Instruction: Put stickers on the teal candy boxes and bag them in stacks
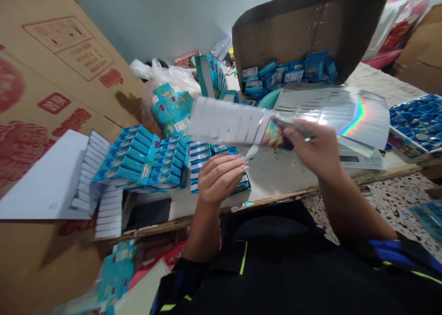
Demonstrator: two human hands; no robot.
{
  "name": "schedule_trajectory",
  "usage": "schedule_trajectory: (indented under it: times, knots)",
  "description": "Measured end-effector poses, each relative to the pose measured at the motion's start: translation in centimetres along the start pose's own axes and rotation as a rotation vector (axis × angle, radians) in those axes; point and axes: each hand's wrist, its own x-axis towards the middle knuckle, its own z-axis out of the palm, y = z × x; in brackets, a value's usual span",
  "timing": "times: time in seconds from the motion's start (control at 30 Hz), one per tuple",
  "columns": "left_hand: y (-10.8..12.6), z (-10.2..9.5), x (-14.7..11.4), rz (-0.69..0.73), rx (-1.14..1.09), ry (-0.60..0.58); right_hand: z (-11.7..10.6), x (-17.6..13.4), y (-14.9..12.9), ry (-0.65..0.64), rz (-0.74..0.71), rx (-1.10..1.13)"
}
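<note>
In my right hand [314, 144] is a long silvery-white foil strip [228, 124] with a colourful printed end, gripped at that end. The strip reaches left across the middle of the table and is blurred. My left hand [221, 177] is closed, fingers together, on a small white piece [252, 154] that sticks out past the fingertips; its kind I cannot make out. Below and behind the left hand sits a tray of small blue boxes [200, 156]. A pile of shiny silver foil sheets [331, 112] lies beyond my right hand.
Blue boxes stand in stacked rows [138, 158] at left, near a dark phone [148, 213] at the table edge. A large carton [304, 29] holding blue boxes stands at the back. To the right are a white scale [362, 160] and a box of blue round pieces [419, 121].
</note>
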Motion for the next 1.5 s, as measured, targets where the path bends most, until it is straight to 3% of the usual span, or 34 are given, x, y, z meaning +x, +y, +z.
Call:
schedule_trajectory:
  times: [0.1, 0.2, 0.3, 0.37, 0.43, 0.5, 0.6, 0.67, 0.8, 0.93, 1.03, 1.13, 1.27, 1.4, 1.5]
  knots:
    - [-0.4, 0.9, -0.9, -0.377, -0.077, 0.275, -2.2, 3.3, 4.9, 0.126, 0.046, -0.204]
    - [-1.6, 1.8, -1.4, -0.865, -0.102, 0.381, -3.9, 5.7, 9.0, 0.066, 0.261, -0.488]
    - [-3.0, 2.6, -1.6, -1.136, -0.238, 0.407, -3.5, 5.7, 9.4, 0.175, 0.359, -0.697]
    - [-3.4, 3.0, -1.7, -1.208, -0.33, 0.406, -2.0, 4.2, 7.6, 0.294, 0.233, -0.72]
    - [-3.3, 3.5, -1.8, -1.243, -0.368, 0.391, 0.2, 1.8, 4.9, 0.226, 0.001, -0.526]
    - [-3.0, 4.0, -1.9, -1.258, -0.366, 0.362, 2.9, -0.6, 2.4, -0.024, -0.138, -0.251]
    - [-2.4, 4.7, -2.0, -1.246, -0.364, 0.29, 7.1, -3.0, 0.2, -0.308, -0.061, 0.035]
    - [-2.2, 4.9, -1.9, -1.244, -0.365, 0.258, 9.6, -3.5, 0.2, -0.382, 0.07, 0.167]
    - [-2.4, 5.0, -1.8, -1.27, -0.34, 0.274, 12.9, -2.4, 1.7, -0.383, 0.259, 0.387]
    - [-2.6, 5.0, -1.9, -1.306, -0.299, 0.286, 14.2, -1.4, 2.5, -0.398, 0.334, 0.567]
    - [-2.5, 4.7, -2.0, -1.251, -0.237, 0.254, 15.0, -1.0, 2.8, -0.403, 0.39, 0.684]
    - [-2.4, 3.8, -1.9, -1.156, -0.107, 0.126, 15.8, -1.1, 3.3, -0.404, 0.406, 0.761]
    - [-3.0, 2.6, -1.8, -1.14, 0.108, -0.086, 16.6, -1.5, 3.9, -0.449, 0.376, 0.739]
    - [-3.7, 2.7, -1.9, -1.039, 0.27, -0.248, 16.9, -1.6, 4.5, -0.445, 0.366, 0.655]
    - [-4.1, 3.3, -1.9, -1.081, 0.32, -0.346, 16.8, -1.5, 4.9, -0.441, 0.369, 0.644]
